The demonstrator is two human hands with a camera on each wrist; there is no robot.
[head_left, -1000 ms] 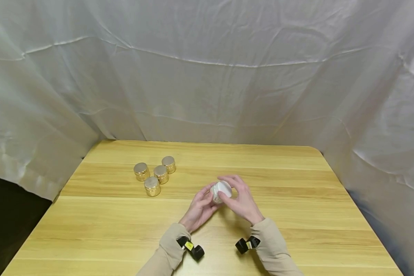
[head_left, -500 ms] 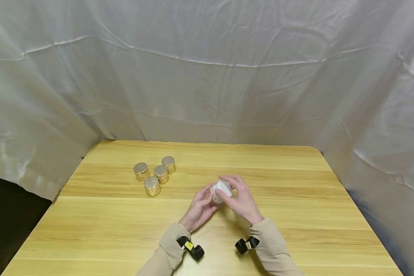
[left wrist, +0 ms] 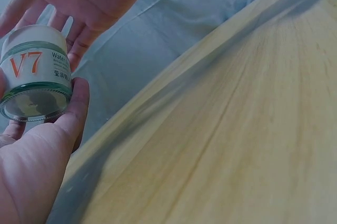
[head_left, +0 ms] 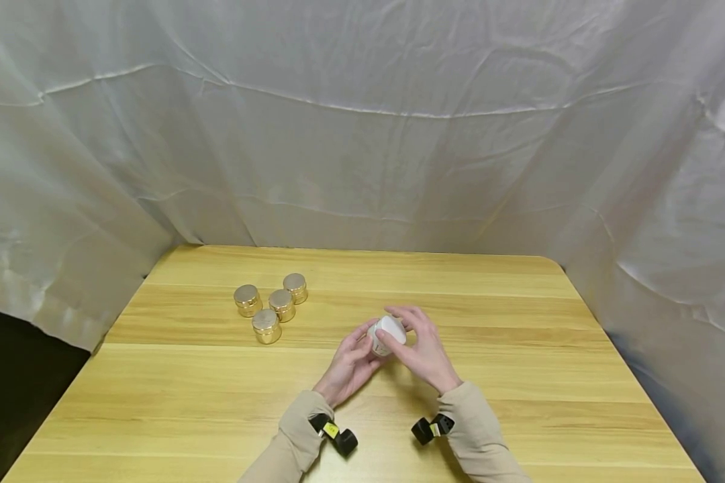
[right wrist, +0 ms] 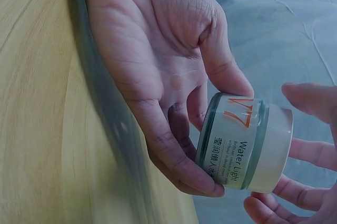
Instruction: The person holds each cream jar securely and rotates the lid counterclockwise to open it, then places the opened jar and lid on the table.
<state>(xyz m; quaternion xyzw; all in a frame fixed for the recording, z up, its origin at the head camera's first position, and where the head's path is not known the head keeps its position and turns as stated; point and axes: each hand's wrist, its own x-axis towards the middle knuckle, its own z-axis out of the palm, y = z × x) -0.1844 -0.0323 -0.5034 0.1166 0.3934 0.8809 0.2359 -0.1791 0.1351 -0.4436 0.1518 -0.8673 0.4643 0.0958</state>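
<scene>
A cosmetic cream jar (right wrist: 237,137) with a white lid (right wrist: 271,153), greenish glass rims and orange V7 lettering is held tilted above the table. My left hand (head_left: 347,369) grips its body near the base, thumb on one side and fingers curled round the other, as the right wrist view shows. My right hand (head_left: 425,352) reaches around the lid from the right. In the right wrist view its fingers (right wrist: 303,192) are right at the lid's edge, while its thumb (right wrist: 313,100) stands apart from the lid. The lid sits on the jar.
Several gold jars (head_left: 267,327) stand upright in a loose cluster on the wooden table (head_left: 187,396), to the left of the hands. A pale grey curtain (head_left: 362,168) hangs behind the table and along its sides. Black wrist cameras (head_left: 341,439) are strapped over both beige sleeves.
My right index finger has lifted slightly up and right, and the thumb has slid a little left over the lid. The left hand and gold jars stay in place.
</scene>
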